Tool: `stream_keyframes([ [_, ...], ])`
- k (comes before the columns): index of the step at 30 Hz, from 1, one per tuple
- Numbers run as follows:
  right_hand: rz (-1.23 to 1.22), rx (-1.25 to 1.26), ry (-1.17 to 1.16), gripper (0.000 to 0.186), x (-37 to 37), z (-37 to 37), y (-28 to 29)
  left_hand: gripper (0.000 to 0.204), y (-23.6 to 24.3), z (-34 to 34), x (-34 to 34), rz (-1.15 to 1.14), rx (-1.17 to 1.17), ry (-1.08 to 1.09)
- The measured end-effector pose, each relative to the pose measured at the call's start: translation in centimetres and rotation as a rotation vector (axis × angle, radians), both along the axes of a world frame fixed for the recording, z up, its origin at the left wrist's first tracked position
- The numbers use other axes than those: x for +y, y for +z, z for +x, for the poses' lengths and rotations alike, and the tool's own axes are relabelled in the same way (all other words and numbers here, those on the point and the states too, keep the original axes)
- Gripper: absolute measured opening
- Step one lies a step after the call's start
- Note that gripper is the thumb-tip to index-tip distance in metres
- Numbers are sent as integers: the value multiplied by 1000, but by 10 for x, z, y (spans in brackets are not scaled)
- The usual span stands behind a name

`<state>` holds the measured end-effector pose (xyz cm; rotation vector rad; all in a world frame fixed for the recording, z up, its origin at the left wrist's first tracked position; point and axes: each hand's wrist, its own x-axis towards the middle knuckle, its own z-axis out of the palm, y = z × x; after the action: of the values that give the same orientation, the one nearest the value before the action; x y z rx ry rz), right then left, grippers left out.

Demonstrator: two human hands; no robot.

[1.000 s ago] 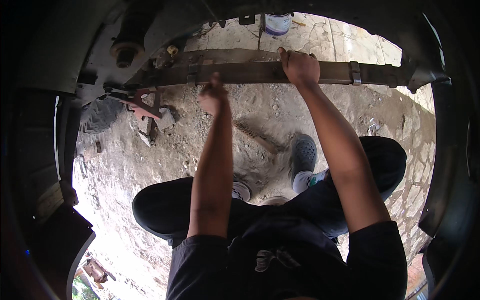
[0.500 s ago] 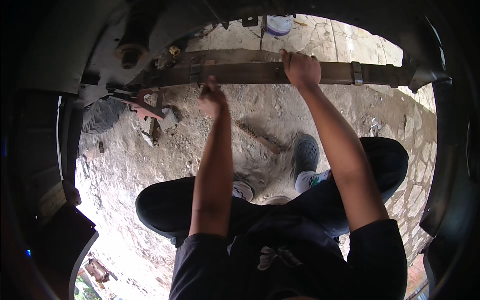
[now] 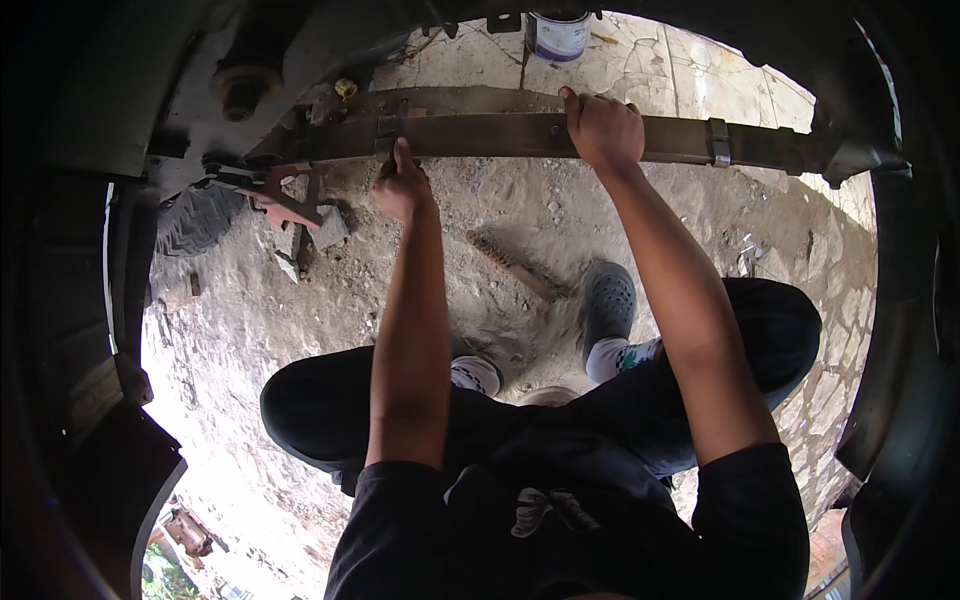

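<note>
Head view: we see a long brown bar (image 3: 480, 135) running from side to side in front of both hands. The big change is in the left hand (image 3: 403, 190). Compared with a second ago, it sits a bit farther left along the bar, and it looks less blurry. Its thumb points up and is now close to the metal band (image 3: 387, 135) near the bar's left end. Its fingers are curled in, but we cannot tell if they hold something small or press on the bar. The right hand (image 3: 608, 133) stays in the same spot, right of the bar's middle, curled around it with the thumb sticking up. We think this means the left hand does the work near the band, while the right hand is the one to lean on. The bar itself looks the same as before. On the near side of the bar, a stick (image 3: 510, 265) lies on the dirt, and a can (image 3: 557, 38) stands past its far side.
</note>
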<state>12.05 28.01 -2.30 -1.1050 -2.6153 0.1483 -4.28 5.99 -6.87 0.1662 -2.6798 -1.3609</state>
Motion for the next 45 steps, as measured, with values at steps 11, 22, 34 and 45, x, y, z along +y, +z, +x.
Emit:
stream_keyframes([
  [11, -23, -36, -37, 61, 8, 4, -4, 66, 27, 0, 13, -100, -313, -76],
  [22, -13, -12, -16, 61, -4, -3, 1, 119, -4, -9, 36, 399, -610, -8],
  [34, -39, -11, -8, 59, -4, 0, 4, 115, 13, 4, 36, 318, -543, 177],
  [45, -46, 27, -6, 57, -6, -1, 5, 129, 7, -20, 9, 476, -457, 204],
])
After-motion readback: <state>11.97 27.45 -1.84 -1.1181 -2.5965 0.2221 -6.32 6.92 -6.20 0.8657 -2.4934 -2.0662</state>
